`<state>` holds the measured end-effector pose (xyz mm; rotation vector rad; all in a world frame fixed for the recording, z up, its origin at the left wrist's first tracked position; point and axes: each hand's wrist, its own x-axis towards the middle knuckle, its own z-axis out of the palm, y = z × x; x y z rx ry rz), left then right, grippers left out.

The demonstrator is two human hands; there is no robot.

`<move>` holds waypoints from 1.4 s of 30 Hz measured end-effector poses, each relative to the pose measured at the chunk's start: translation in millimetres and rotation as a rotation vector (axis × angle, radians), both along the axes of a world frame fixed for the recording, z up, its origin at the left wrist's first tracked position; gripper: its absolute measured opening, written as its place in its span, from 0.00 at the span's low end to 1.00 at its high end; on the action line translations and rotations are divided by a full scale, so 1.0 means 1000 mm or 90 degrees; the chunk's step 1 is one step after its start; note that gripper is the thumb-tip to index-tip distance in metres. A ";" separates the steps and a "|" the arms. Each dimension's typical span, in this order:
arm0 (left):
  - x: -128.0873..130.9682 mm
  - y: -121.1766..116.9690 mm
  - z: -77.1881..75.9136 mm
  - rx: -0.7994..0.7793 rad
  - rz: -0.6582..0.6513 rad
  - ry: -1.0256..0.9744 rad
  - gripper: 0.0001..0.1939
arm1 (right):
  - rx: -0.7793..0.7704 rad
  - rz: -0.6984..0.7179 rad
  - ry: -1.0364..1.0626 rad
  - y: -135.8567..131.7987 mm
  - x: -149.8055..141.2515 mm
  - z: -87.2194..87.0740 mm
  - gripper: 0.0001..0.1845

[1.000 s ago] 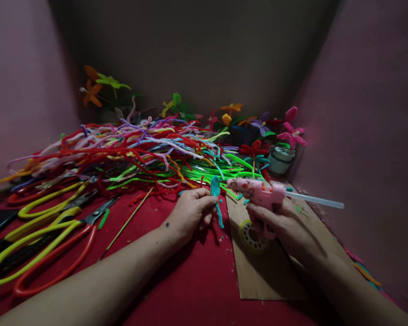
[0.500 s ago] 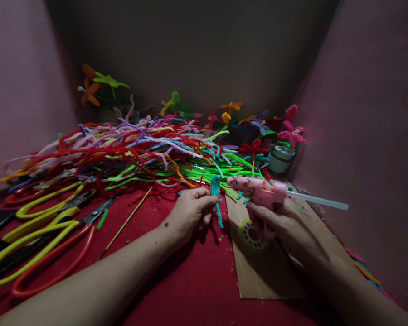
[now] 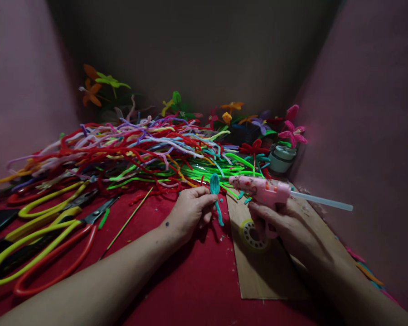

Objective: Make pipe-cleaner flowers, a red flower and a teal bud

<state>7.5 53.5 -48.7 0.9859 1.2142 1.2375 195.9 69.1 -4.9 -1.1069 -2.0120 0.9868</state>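
Between thumb and fingers, my left hand (image 3: 195, 206) pinches a teal pipe-cleaner petal (image 3: 215, 184), its loop upright and its tail hanging below the hand. My right hand (image 3: 279, 222) is wrapped round the handle of a pink hot glue gun (image 3: 261, 189). The gun's nozzle points left at the petal, with a small gap between them. A translucent glue stick (image 3: 323, 200) juts from the gun's rear. Under my right hand a roll of tape (image 3: 254, 234) lies on a brown board (image 3: 258, 280); my hand covers part of the roll.
A heap of colourful pipe cleaners (image 3: 139, 140) spreads across the back of the red surface (image 3: 177, 290). Large scissors (image 3: 54, 253) and pliers (image 3: 83, 198) lie at left, near a thin yellow-green stick (image 3: 127, 222). Pipe-cleaner flowers (image 3: 292, 132) and a grey-green pot (image 3: 281, 158) stand behind.
The glue gun has shifted slightly to the right, its glue stick with it. My left hand keeps the petal in nearly the same spot.
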 end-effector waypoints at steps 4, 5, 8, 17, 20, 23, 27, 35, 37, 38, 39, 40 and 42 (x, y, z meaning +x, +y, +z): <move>-0.001 0.000 -0.001 0.002 -0.006 0.010 0.12 | -0.014 0.016 0.027 0.000 -0.005 -0.001 0.13; -0.001 0.000 -0.001 0.003 -0.006 0.013 0.12 | -0.021 0.009 0.032 0.000 -0.006 -0.001 0.14; -0.001 0.000 0.000 0.001 -0.003 0.013 0.12 | -0.025 -0.031 0.005 -0.002 -0.005 -0.001 0.17; -0.001 0.000 0.000 -0.001 0.001 -0.021 0.10 | -0.010 0.017 0.020 -0.003 -0.002 0.001 0.12; -0.001 0.000 -0.001 -0.004 -0.004 -0.029 0.09 | -0.024 0.016 0.035 -0.003 -0.004 0.001 0.13; 0.000 0.000 0.000 -0.002 -0.010 -0.031 0.09 | -0.010 0.002 0.034 -0.003 -0.004 0.005 0.13; 0.001 -0.002 0.002 0.004 -0.007 -0.027 0.11 | 0.012 -0.006 -0.005 -0.001 -0.001 0.006 0.10; 0.000 0.000 0.001 -0.005 -0.005 -0.027 0.09 | -0.004 0.015 -0.004 -0.002 -0.007 0.012 0.10; 0.000 0.000 0.001 -0.005 -0.005 -0.023 0.09 | 0.005 0.022 -0.002 -0.004 -0.009 0.016 0.09; 0.000 -0.001 0.002 -0.005 -0.004 -0.022 0.09 | 0.005 0.018 -0.002 -0.004 -0.009 0.017 0.09; 0.000 -0.001 0.002 -0.005 -0.003 -0.022 0.09 | 0.004 0.012 -0.002 -0.004 -0.009 0.016 0.10; 0.000 -0.001 0.002 -0.005 -0.003 -0.024 0.09 | 0.002 0.010 -0.006 -0.003 -0.008 0.015 0.10; 0.000 0.000 0.001 -0.002 -0.007 -0.027 0.09 | 0.008 0.012 -0.010 -0.001 -0.006 0.011 0.11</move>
